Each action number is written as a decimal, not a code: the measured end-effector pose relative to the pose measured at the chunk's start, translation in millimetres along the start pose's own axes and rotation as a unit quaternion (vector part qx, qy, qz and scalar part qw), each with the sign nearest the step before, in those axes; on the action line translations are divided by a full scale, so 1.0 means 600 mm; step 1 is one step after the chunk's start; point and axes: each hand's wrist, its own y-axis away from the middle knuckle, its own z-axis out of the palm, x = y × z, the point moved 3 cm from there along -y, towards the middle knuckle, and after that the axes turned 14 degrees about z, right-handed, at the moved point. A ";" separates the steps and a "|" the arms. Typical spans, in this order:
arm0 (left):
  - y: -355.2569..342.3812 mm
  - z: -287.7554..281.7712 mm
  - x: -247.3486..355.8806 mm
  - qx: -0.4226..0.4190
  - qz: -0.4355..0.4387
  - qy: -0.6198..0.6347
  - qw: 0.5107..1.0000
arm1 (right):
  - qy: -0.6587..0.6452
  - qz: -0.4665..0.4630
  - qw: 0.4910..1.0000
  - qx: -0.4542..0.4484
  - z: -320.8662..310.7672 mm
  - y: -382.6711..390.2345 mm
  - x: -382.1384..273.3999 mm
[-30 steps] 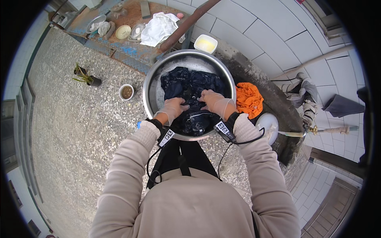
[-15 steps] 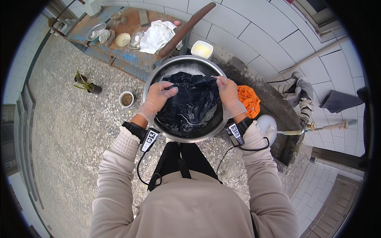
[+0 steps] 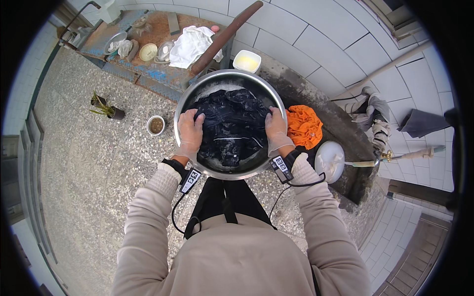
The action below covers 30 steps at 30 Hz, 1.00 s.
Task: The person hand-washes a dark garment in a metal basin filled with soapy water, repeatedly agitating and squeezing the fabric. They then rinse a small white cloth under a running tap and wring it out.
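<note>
Basin (image 3: 183, 106): steel, round, on the floor. Left of it, 1 small cup (image 3: 156, 125). Inside, dark cloth (image 3: 231, 126), wet; left hand (image 3: 190, 133) and right hand (image 3: 276, 132), gloved, apart, each gripping 1 side of the cloth. Right of basin, orange cloth (image 3: 303, 126).

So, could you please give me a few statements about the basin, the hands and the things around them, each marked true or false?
1. Both hands, left hand and right hand, grip the dark cloth in the metal basin. True.
2. The orange cloth lies inside the basin. False: it lies outside, at the basin's right.
3. A white cloth lies on the rusty bench beyond the basin. True.
4. The small bowl on the floor sits to the basin's right. False: it sits to its left.
5. The hands are bare. False: they wear thin gloves.
</note>
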 end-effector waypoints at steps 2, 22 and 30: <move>0.004 0.014 0.011 -0.015 0.125 -0.069 0.990 | 0.052 -0.029 0.998 0.008 0.024 0.017 -0.020; -0.026 0.065 0.017 -0.322 0.049 -0.152 0.933 | 0.111 -0.167 0.938 -0.282 0.111 -0.068 -0.055; 0.009 0.101 -0.063 0.055 -0.310 -0.043 0.948 | 0.153 0.013 0.975 -0.162 0.120 -0.064 -0.123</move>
